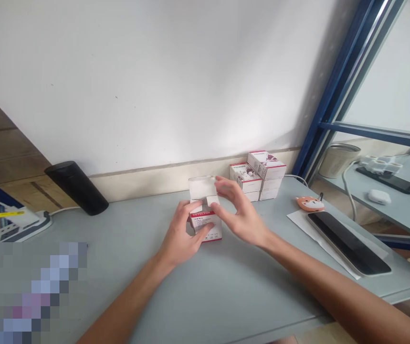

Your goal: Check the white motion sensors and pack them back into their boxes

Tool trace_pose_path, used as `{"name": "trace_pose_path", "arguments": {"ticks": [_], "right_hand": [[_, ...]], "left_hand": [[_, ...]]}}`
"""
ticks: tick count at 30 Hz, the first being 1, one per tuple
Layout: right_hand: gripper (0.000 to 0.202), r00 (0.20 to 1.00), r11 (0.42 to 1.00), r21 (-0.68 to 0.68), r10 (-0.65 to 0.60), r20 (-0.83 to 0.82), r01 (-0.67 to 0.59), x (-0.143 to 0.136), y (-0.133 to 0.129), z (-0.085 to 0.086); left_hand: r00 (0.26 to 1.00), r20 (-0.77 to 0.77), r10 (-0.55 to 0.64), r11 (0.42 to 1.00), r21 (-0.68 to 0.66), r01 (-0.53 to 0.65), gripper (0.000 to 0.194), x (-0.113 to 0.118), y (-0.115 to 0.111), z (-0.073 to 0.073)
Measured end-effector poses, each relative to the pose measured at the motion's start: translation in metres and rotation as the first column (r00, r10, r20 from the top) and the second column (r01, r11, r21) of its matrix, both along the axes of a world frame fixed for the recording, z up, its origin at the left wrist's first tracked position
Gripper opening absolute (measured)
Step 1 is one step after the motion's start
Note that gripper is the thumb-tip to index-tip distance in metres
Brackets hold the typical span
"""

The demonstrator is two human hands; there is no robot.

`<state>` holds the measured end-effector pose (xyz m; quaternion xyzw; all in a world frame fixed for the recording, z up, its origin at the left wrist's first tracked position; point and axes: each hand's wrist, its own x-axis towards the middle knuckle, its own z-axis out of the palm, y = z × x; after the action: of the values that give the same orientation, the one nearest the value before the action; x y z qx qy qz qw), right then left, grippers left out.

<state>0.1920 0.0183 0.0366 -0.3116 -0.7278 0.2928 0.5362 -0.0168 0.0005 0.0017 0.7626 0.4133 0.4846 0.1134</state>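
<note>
A small white carton box point(208, 233) with a red band lettered "DETECTOR" stands on the grey table in front of me. Its lid flap point(202, 188) is raised at the back, and a small side flap shows at the right of the opening. Around the box's left side and front, my left hand point(181, 236) is closed. My right hand point(238, 210) is at the upper right, thumb by the side flap and curved fingers at the lid's right edge, with thumb and fingers apart. I cannot see what is inside the box.
Several similar boxes point(267, 167) are stacked by the wall at the back right. A phone point(348, 243) lies on white paper beside an orange animal-faced case point(310, 204). A black cylinder point(78, 188) and a power strip point(22, 227) are at the left.
</note>
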Motion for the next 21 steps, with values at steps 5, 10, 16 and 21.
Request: {"name": "trace_pose_path", "arguments": {"ticks": [5, 10, 16, 21], "right_hand": [[0.039, 1.0, 0.995, 0.1, -0.025, 0.013, 0.024, 0.001, 0.0, -0.001], [0.008, 0.998, 0.986, 0.164, -0.043, 0.034, 0.037, 0.001, 0.001, 0.006], [0.009, 0.994, 0.98, 0.183, 0.065, 0.086, -0.08, 0.004, 0.004, 0.007], [0.012, 0.999, 0.982, 0.188, 0.01, 0.047, -0.019, 0.003, 0.003, 0.007]], "left_hand": [[0.999, 0.052, -0.01, 0.985, -0.172, 0.019, 0.041, 0.003, -0.003, 0.005], [0.988, 0.153, 0.032, 0.999, -0.01, -0.031, 0.077, 0.004, 0.0, -0.009], [1.0, -0.023, -0.006, 0.998, 0.056, 0.007, 0.067, -0.001, 0.002, -0.004], [1.0, -0.014, 0.022, 0.994, 0.104, -0.021, 0.078, -0.001, 0.003, -0.007]]}}
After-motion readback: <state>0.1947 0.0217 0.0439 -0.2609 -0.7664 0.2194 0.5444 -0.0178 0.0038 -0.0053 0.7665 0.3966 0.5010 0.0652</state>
